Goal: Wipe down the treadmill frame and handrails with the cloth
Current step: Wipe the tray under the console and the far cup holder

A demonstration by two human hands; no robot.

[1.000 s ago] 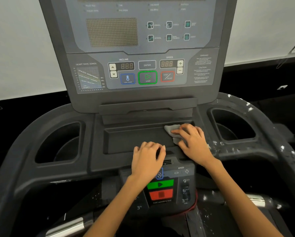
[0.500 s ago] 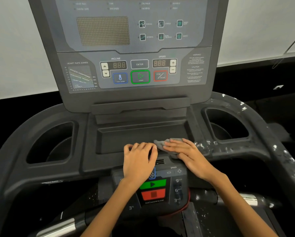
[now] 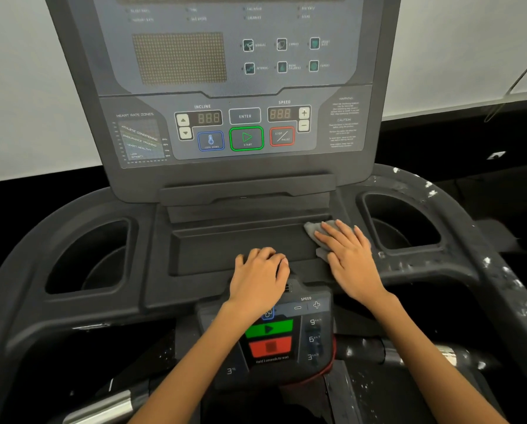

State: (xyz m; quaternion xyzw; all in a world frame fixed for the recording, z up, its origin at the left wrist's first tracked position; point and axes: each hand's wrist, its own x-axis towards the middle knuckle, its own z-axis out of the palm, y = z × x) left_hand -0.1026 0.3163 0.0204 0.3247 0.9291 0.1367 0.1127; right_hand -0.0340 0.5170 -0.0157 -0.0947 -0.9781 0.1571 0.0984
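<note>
A small grey cloth [image 3: 314, 229] lies on the right end of the black console tray [image 3: 225, 249] of the treadmill frame [image 3: 26, 246]. My right hand [image 3: 349, 255] presses flat on the cloth with straight fingers, covering most of it. My left hand [image 3: 260, 276] rests on the tray's front lip above the lower control pad, fingers loosely curled, holding nothing. The right side of the frame [image 3: 501, 270] is speckled with white paint spots. Chrome handrail grips show at the lower left [image 3: 103, 408] and lower right [image 3: 449, 351].
The upright display console [image 3: 244, 117] with incline, speed and start buttons rises just behind the tray. Deep cup holders sit at the left [image 3: 91, 255] and right [image 3: 403, 221]. A lower control pad [image 3: 271, 338] with green and red buttons sits under my left wrist.
My right hand slid the cloth from the middle front of the tray back to its right end, near the right cup holder. My left hand stayed on the front lip.
</note>
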